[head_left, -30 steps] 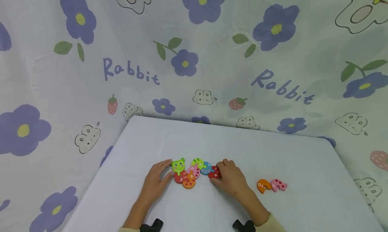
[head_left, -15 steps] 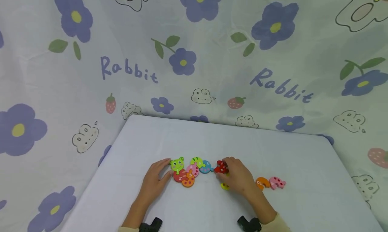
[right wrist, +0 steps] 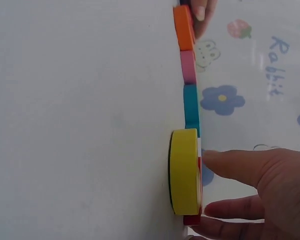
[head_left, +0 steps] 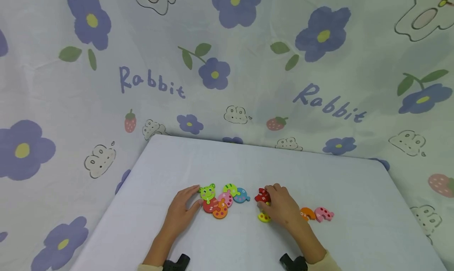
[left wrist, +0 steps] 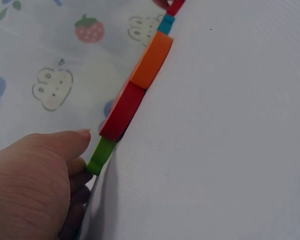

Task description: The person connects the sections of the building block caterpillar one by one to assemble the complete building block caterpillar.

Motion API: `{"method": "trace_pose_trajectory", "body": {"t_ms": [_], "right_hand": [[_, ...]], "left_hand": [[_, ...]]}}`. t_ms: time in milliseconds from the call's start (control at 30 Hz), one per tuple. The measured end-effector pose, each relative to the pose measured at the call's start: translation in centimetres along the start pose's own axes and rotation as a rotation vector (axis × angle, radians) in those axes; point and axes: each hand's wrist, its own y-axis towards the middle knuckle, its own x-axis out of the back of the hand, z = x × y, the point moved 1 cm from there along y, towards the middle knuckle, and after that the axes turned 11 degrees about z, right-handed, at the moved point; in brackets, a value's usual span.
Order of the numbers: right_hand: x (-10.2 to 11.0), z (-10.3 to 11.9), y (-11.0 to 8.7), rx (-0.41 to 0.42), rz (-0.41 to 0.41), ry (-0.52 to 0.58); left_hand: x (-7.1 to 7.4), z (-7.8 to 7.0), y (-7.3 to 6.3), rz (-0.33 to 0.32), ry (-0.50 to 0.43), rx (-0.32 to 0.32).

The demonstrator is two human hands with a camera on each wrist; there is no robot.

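In the head view, a green caterpillar-head puzzle piece (head_left: 207, 192) lies joined to a red piece numbered 2 (head_left: 211, 206), an orange one (head_left: 220, 211), a pink one (head_left: 226, 199), a light green one (head_left: 230, 189) and a blue one (head_left: 241, 195). My left hand (head_left: 182, 208) touches the left edge of the head with fingertips and thumb. Right of the blue piece, across a small gap, my right hand (head_left: 283, 208) pinches a red puzzle piece (head_left: 261, 195). A yellow piece (head_left: 264, 217) shows below it, partly hidden under the thumb and palm.
An orange piece (head_left: 307, 213) and a pink spotted piece (head_left: 324, 214) lie together to the right of my right forearm. The white table (head_left: 227, 247) ends at a patterned cloth backdrop (head_left: 248, 86). Black wrist mounts (head_left: 293, 262) sit near both wrists.
My right hand has drawn the red piece rightward, away from the blue one, turning it somewhat. The yellow piece has come into view beneath that hand. The left hand stays by the head piece.
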Motion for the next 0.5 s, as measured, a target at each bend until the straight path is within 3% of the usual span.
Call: {"method": "trace_pose_trajectory", "body": {"t_ms": [300,500], "right_hand": [[-0.3,-0.6,-2.7,-0.017,0.108,-0.014],[-0.9,-0.2,-3.4,0.009,0.093,-0.037]], "left_hand": [[0.2,0.0,0.3,0.050,-0.001,0.035],[-0.1,0.2,0.3,0.049,-0.016,0.041]]}}
